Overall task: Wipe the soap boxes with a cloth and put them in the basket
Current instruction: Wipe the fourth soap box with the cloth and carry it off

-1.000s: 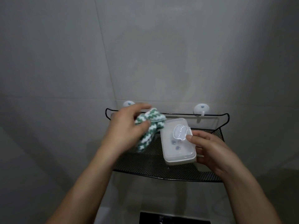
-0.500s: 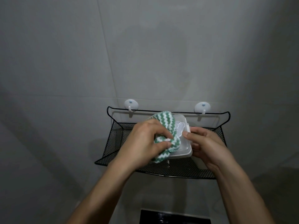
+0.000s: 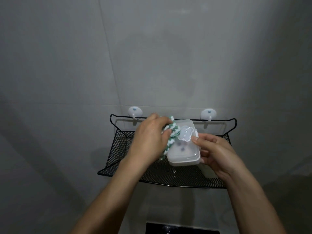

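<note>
Wall: grey tiles (image 3: 152, 56), two white suction hooks (image 3: 135, 111) at far side.
Basket: black mesh (image 3: 168, 176), hung from hooks, below both hands.
Soap box: translucent (image 3: 183, 149), above basket, clamped in right hand (image 3: 217, 152) grip.
Cloth: green-white (image 3: 170, 132), clenched in left hand (image 3: 150, 141), touching box's left side.
Lid label: raised lettering, unreadable.
</note>
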`<state>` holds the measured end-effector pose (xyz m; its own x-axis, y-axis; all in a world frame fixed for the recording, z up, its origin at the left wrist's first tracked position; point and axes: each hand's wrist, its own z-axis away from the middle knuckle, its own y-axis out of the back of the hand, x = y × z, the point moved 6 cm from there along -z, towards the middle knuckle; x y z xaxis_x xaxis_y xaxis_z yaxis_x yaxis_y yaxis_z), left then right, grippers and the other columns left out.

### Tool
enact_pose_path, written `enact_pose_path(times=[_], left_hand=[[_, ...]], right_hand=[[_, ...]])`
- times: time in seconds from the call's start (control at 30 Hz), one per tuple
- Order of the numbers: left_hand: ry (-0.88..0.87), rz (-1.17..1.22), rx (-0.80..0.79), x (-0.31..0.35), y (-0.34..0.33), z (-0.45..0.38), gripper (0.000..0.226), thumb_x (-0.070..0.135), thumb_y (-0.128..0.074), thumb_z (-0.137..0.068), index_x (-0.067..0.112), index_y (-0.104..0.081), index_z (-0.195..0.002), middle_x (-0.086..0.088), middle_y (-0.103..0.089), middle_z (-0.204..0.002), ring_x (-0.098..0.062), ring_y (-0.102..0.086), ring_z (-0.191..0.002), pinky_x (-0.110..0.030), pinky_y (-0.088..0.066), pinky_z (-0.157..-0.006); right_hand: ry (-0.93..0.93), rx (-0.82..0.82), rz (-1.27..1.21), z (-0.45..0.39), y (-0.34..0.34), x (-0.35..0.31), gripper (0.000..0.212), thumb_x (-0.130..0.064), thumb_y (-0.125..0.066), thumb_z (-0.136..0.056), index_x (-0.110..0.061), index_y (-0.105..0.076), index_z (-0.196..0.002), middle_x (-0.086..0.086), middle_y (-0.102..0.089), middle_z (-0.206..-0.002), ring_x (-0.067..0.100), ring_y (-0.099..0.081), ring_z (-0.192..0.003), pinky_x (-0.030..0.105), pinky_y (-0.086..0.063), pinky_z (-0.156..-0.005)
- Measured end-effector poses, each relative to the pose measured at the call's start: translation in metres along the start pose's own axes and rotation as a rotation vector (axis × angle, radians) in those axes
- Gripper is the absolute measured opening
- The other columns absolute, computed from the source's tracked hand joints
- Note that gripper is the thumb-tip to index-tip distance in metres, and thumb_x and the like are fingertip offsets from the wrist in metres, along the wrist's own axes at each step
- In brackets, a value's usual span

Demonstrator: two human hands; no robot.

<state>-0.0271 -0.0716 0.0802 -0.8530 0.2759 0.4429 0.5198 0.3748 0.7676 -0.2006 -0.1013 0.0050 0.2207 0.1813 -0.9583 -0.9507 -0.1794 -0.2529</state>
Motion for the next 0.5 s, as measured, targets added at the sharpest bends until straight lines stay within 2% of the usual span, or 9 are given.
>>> enact_pose_path(times=[0.13,0.23,0.3,0.37,0.5], left_hand=[[-0.035,0.024,0.073,0.018,-0.001,0.01,0.022,0.019,-0.07,-0.087,0.016,-0.071,-0.109,-0.004,-0.066,-0.104,-0.023,-0.061,-0.097,-0.03,-0.041,-0.085],[-0.082,0.056,0.07,0.032,-0.002,0.002,0.025,0.017,-0.073,-0.084,0.012,-0.072,-0.108,-0.004,-0.069,-0.104,-0.021,-0.062,-0.098,-0.028,-0.043,-0.088],[-0.1,0.073,0.065,0.035,-0.001,-0.01,0.026,0.019,-0.072,-0.085,0.013,-0.073,-0.11,-0.002,-0.071,-0.107,-0.019,-0.063,-0.101,-0.027,-0.041,-0.091],[-0.143,0.075,-0.001,0.038,-0.004,-0.023,0.025,0.024,-0.072,-0.085,0.018,-0.073,-0.11,0.0,-0.07,-0.108,-0.02,-0.061,-0.103,-0.029,-0.041,-0.093],[-0.164,-0.055,-0.283,0.036,-0.026,-0.046,0.019,0.037,-0.071,-0.085,0.026,-0.076,-0.1,0.001,-0.072,-0.1,-0.022,-0.062,-0.101,-0.038,-0.046,-0.091]], right_hand=[[-0.01,0.003,-0.015,0.0,0.001,0.001,0.036,-0.019,-0.076,-0.072,-0.004,-0.07,-0.104,0.011,-0.076,-0.081,0.018,-0.071,-0.061,0.024,-0.054,-0.047],[-0.013,-0.02,-0.002,0.0,-0.004,0.002,0.016,-0.006,-0.068,-0.087,-0.004,-0.07,-0.103,0.01,-0.075,-0.079,0.017,-0.07,-0.059,0.024,-0.054,-0.046],[-0.001,-0.041,0.031,0.001,-0.009,0.001,0.011,-0.004,-0.067,-0.088,-0.007,-0.071,-0.097,0.008,-0.074,-0.075,0.015,-0.068,-0.056,0.024,-0.053,-0.046],[0.016,-0.076,0.071,0.003,-0.016,0.001,0.013,-0.003,-0.068,-0.087,-0.008,-0.072,-0.097,0.009,-0.075,-0.079,0.016,-0.069,-0.06,0.026,-0.054,-0.049],[0.026,-0.097,0.093,0.004,-0.026,0.002,0.017,-0.001,-0.07,-0.083,-0.007,-0.072,-0.099,0.014,-0.073,-0.084,0.017,-0.067,-0.062,0.028,-0.052,-0.053]])
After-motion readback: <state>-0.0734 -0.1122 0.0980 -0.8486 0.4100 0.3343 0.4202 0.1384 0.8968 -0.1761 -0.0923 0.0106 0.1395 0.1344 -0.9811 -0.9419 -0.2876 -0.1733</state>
